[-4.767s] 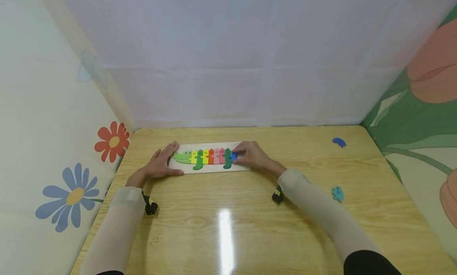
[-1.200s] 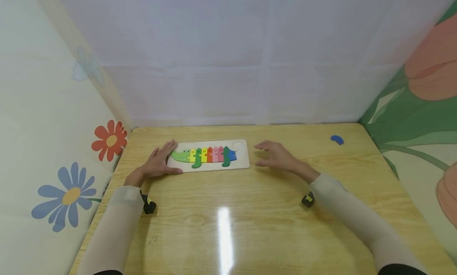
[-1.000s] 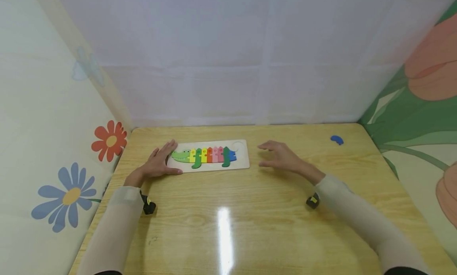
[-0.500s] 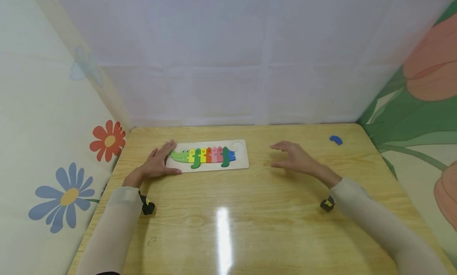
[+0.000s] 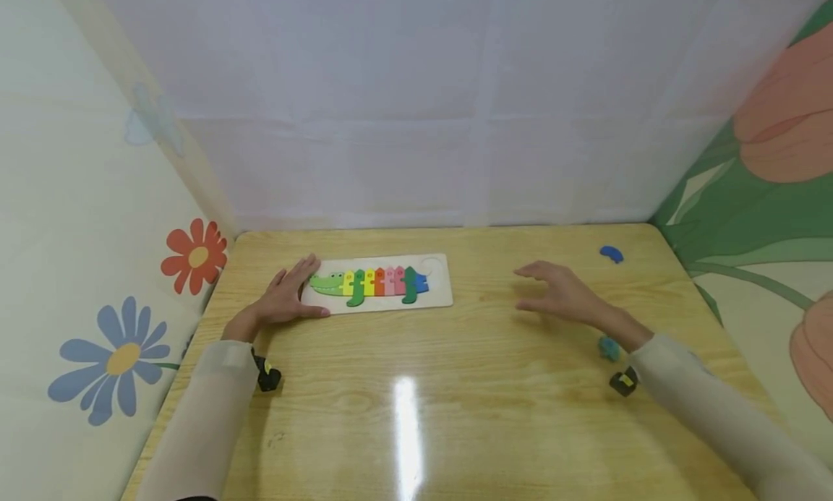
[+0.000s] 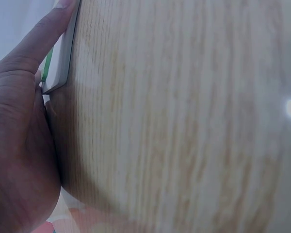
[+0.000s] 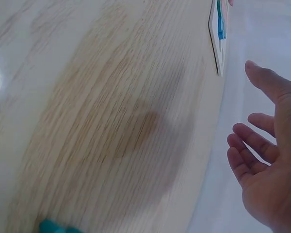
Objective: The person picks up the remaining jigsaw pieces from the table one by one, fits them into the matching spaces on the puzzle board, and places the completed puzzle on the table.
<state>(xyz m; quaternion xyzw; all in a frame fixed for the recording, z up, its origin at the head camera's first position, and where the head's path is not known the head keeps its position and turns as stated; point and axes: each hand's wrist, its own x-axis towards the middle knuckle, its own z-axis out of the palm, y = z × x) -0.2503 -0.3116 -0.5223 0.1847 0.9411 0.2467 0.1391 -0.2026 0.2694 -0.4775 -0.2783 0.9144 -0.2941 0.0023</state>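
Note:
A wooden crocodile puzzle board [image 5: 440, 291] lies on the table in the head view, with a green head, yellow, orange, pink and dark green pieces and a blue piece [image 5: 421, 283] in a row. Right of the blue piece shows a bare curved outline. My left hand [image 5: 283, 300] rests spread around the board's left end, thumb along the front edge; the left wrist view shows the thumb on the board's edge. My right hand [image 5: 561, 293] hovers over the table right of the board, fingers loosely bent and holding nothing. A teal puzzle piece [image 5: 609, 348] lies close to my right wrist.
Further back on the right lies a curved blue piece [image 5: 612, 254]. Black wrist cameras [image 5: 267, 377] hang under both forearms. A white cloth wall [image 5: 364, 168] rises behind the table [image 5: 325, 414], and flower-printed walls stand on both sides.
My right hand has left the blue piece on the board and moved right with nothing in it. The teal piece, hidden behind the arm for a while, shows again. My left hand stays put.

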